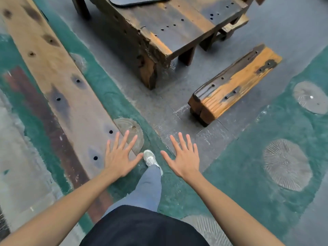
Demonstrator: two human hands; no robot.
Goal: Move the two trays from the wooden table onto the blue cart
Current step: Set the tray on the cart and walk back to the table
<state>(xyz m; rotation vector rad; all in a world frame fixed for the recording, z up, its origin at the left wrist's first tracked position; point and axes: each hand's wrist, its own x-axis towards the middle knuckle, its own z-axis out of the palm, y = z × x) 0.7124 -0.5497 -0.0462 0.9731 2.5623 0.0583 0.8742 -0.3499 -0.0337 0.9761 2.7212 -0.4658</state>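
Observation:
A dark grey tray (138,0) lies on the wooden table (170,27) at the top of the view, only its near edge showing. My left hand (119,156) and my right hand (183,157) are stretched out in front of me, palms down, fingers spread, holding nothing. Both hover well short of the table, above the floor. A second tray and the blue cart are out of view.
A long wooden plank (58,82) runs diagonally on the left. A short wooden bench block (232,84) sits on the floor right of the table. My foot in a grey shoe (150,158) steps between my hands on the green and grey floor.

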